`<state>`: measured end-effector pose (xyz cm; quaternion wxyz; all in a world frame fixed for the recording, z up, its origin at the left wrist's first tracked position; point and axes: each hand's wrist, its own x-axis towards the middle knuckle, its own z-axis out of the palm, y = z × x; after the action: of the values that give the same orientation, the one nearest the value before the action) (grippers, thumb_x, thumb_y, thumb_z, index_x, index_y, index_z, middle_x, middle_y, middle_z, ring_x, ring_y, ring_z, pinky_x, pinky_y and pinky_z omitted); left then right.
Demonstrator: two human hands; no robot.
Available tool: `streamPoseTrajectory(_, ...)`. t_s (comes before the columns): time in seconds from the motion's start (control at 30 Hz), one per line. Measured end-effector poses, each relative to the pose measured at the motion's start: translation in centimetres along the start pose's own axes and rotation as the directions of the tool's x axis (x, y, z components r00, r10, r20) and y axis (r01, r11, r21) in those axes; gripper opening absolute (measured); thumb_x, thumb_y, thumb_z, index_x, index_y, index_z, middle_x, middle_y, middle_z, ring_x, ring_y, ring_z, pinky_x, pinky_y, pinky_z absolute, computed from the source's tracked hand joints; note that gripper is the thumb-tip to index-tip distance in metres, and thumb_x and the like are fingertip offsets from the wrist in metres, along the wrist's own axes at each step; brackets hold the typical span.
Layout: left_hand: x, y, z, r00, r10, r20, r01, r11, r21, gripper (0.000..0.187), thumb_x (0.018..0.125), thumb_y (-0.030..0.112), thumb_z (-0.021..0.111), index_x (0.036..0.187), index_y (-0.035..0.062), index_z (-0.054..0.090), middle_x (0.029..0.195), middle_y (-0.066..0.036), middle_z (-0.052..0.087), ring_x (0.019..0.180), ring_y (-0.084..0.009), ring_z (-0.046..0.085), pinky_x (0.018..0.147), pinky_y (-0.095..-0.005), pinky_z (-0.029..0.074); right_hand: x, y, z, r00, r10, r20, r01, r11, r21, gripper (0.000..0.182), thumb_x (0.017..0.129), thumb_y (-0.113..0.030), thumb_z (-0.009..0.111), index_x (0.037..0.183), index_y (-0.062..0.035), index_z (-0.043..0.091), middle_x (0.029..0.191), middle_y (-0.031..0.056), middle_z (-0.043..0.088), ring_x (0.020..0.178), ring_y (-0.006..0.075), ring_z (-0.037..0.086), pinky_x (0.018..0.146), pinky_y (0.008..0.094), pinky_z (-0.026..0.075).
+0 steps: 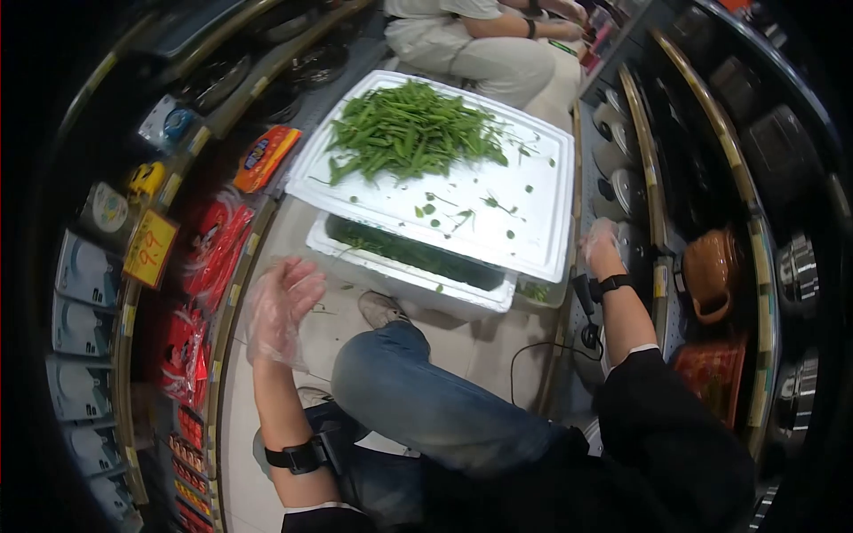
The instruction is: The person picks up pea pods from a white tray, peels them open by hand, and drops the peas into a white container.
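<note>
My left hand (283, 306), in a clear plastic glove, is raised left of the foam box with its fingers apart and nothing in it. My right hand (601, 240), also gloved, is beside the right edge of the lid; its fingers look loosely spread, and I see nothing in them. A white foam lid (355, 202) lies across the box, bearing a heap of green pods or cut stems (404, 133). Loose leaves and sprigs (493, 204) are scattered on its right part. Below, the white foam box (409, 291) holds dark greens (413, 253), partly hidden by the lid.
Shelves with red packages (213, 240) and boxed goods (84, 324) line the left. Pots (613, 160) and a brown casserole (711, 271) stand on the right shelves. Another person (480, 44) sits beyond the lid. A black cable (515, 360) trails over the tiled floor.
</note>
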<state>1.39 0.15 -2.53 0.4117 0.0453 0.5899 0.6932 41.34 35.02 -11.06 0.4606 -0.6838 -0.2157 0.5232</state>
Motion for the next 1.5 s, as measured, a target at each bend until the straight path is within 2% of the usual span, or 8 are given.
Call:
streamPoseTrajectory(0.27, -1.7, 1.5, -0.9, 1.0, 0.016, -0.005, -0.016, 1.0, -0.007, 0.036, 0.095, 0.028, 0.047, 0.111, -0.0037, 0.051, 0.1, -0.016, 0.061, 0.083, -0.0227, 0.065, 0.07, -0.0286, 0.056, -8.3, 1.8, 17.9, 0.477, -0.217, 0.852, 0.816, 0.471, -0.337, 0.036, 0.079, -0.03, 0.067, 0.101, -0.0023, 0.068, 0.095, 0.011, 0.068, 0.085, 0.0232, 0.062, 0.077, 0.0344, 0.048)
streamPoseTrajectory(0.33, -1.9, 1.7, -1.4, 1.0, 0.02, -0.014, -0.02, 1.0, -0.011, 0.036, 0.095, 0.028, 0.047, 0.11, -0.0039, 0.051, 0.1, -0.016, 0.061, 0.084, -0.0229, 0.065, 0.071, -0.0292, 0.056, -8.4, 3.5, 22.2, 0.084, -0.253, 0.964, 0.983, -0.138, -0.122, 0.026, 0.072, -0.023, 0.067, 0.097, -0.0128, 0.067, 0.089, 0.0135, 0.066, 0.083, 0.0282, 0.062, 0.074, 0.0383, 0.049)
streamPoseTrajectory(0.5, -2.2, 2.0, -3.0, 1.0, 0.029, 0.012, -0.029, 1.0, -0.005, 0.038, 0.095, 0.029, 0.048, 0.111, -0.0047, 0.051, 0.101, -0.016, 0.06, 0.086, -0.0236, 0.064, 0.072, -0.0303, 0.056, -6.8, 5.4, 28.3, 0.173, 0.014, 0.985, 0.847, -0.512, -0.141, 0.04, 0.071, -0.024, 0.065, 0.107, -0.0065, 0.06, 0.104, 0.0189, 0.063, 0.102, 0.0342, 0.057, 0.087, 0.0427, 0.045)
streamPoseTrajectory(0.63, -2.8, 2.3, -3.2, 1.0, 0.015, -0.024, -0.015, 1.0, -0.018, 0.038, 0.095, 0.029, 0.048, 0.112, -0.0047, 0.051, 0.101, -0.016, 0.06, 0.086, -0.0238, 0.065, 0.072, -0.0302, 0.055, -9.6, 3.8, 25.6, -0.057, -0.104, 0.993, 0.869, -0.495, -0.002, 0.03, 0.078, -0.027, 0.062, 0.101, -0.0071, 0.061, 0.095, 0.0184, 0.063, 0.089, 0.0358, 0.059, 0.081, 0.0431, 0.047)
streamPoseTrajectory(0.87, -2.7, 2.1, -2.7, 0.999, 0.043, -0.003, -0.043, 0.999, 0.001, 0.037, 0.094, 0.029, 0.049, 0.11, -0.0041, 0.052, 0.1, -0.017, 0.061, 0.085, -0.0241, 0.065, 0.071, -0.0305, 0.055, -9.4, -0.1, 22.4, 0.071, -0.019, 0.997, 0.909, -0.411, -0.072, 0.027, 0.086, -0.026, 0.058, 0.096, -0.0023, 0.065, 0.086, 0.0183, 0.063, 0.081, 0.0311, 0.061, 0.073, 0.0392, 0.048)
streamPoseTrajectory(1.27, -3.6, -0.2, 1.9, 0.933, 0.203, 0.297, -0.247, 0.962, 0.118, 0.035, 0.094, 0.029, 0.055, 0.117, 0.0037, 0.055, 0.111, -0.011, 0.061, 0.106, -0.018, 0.056, 0.094, -0.0356, 0.045, -30.3, 3.6, 14.4, -0.072, 0.093, 0.993, 0.81, 0.586, 0.004, 0.039, 0.093, -0.035, 0.051, 0.103, -0.0008, 0.067, 0.062, -0.0004, 0.051, 0.058, 0.0068, 0.043, 0.052, 0.0244, 0.037)
streamPoseTrajectory(1.43, -3.4, -0.2, 1.1, 0.962, 0.263, 0.069, -0.249, 0.955, -0.163, 0.029, 0.097, 0.027, 0.049, 0.116, 0.0053, 0.054, 0.106, -0.009, 0.06, 0.099, -0.0167, 0.058, 0.084, -0.031, 0.05, -31.4, 6.4, 14.9, -0.247, -0.107, 0.963, 0.879, 0.394, 0.269, 0.036, 0.093, -0.03, 0.046, 0.094, 0.0004, 0.064, 0.067, 0.0077, 0.054, 0.062, 0.0132, 0.048, 0.059, 0.0318, 0.043)
streamPoseTrajectory(1.5, -3.5, 0.4, -0.4, 0.985, 0.173, -0.018, -0.172, 0.954, -0.247, 0.029, 0.097, 0.025, 0.049, 0.119, 0.0062, 0.052, 0.095, -0.006, 0.06, 0.081, -0.0123, 0.057, 0.067, -0.0251, 0.051, -27.8, 6.3, 15.5, -0.027, -0.162, 0.986, 0.972, 0.227, 0.064, 0.037, 0.091, -0.029, 0.044, 0.074, 0.0017, 0.056, 0.071, 0.0175, 0.062, 0.064, 0.0287, 0.057, 0.066, 0.042, 0.045)
